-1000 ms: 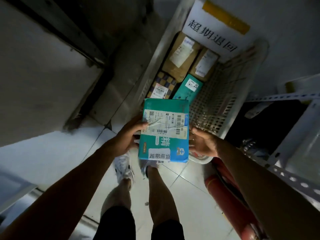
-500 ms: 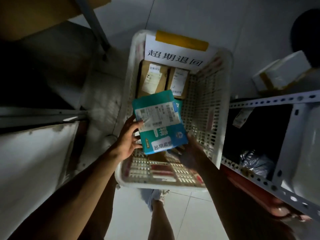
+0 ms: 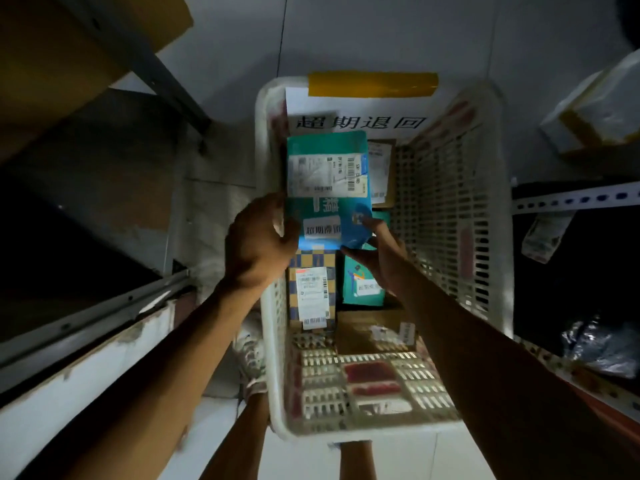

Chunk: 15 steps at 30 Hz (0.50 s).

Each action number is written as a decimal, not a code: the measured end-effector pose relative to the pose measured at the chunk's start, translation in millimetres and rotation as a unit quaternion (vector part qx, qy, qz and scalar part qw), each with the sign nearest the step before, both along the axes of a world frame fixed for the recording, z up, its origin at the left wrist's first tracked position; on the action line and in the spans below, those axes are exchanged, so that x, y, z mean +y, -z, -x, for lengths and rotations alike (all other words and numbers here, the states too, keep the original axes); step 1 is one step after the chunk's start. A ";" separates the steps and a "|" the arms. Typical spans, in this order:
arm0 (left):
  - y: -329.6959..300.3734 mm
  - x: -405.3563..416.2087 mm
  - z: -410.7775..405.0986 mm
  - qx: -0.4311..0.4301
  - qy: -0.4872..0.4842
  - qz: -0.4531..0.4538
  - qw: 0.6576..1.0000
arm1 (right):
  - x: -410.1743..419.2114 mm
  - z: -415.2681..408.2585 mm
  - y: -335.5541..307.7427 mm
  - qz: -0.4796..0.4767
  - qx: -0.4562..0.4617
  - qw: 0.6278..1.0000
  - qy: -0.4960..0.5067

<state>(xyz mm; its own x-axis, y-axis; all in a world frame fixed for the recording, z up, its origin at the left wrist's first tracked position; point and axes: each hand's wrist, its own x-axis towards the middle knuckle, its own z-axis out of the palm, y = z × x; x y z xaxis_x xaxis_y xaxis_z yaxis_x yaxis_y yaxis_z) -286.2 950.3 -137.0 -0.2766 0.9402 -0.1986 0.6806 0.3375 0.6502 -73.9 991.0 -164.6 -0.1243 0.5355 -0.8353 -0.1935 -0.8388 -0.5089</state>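
The person is holding a teal box (image 3: pixel 329 188) flat over the far half of a white plastic basket (image 3: pixel 446 209), above the parcels already lying inside. The left hand (image 3: pixel 256 244) is wrapping its fingers round the box's edge at eight o'clock, and the right hand (image 3: pixel 377 251) is pinching the corner at five o'clock, thumb on top and fingers beneath. The box is looking like thin printed cardboard with a shipping label (image 3: pixel 327 176) stuck across it. It is probably light, since two edge grips are carrying it level, and stiff enough to keep its shape but easy to dent at the corners. The glossy faces may be slippery, so holding it by opposite edges seems the safest way. Under it a checkered parcel (image 3: pixel 313 289) and a green parcel (image 3: pixel 362 285) are lying side by side, with a brown carton (image 3: pixel 374 334) at their six o'clock, so the landing surface is looking uneven. A paper sign (image 3: pixel 360 121) is hanging at the basket's twelve o'clock wall under yellow tape (image 3: pixel 372 84). The room is dim and cramped, with a metal shelf rail (image 3: pixel 575 199) crowding in at three o'clock.
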 end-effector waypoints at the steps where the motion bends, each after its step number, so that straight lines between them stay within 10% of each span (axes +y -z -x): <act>1: 3.6 -2.0 6.8 0.091 0.017 -0.015 0.996 | 8.9 9.9 6.5 -0.002 0.002 1.000 0.011; 3: 11.5 -6.2 16.5 0.188 0.008 0.023 0.982 | 23.7 28.0 21.7 -0.007 0.008 1.000 0.020; 15: 21.8 -10.9 18.5 0.134 0.000 0.057 0.989 | 33.4 66.9 71.8 0.001 -0.040 0.999 0.017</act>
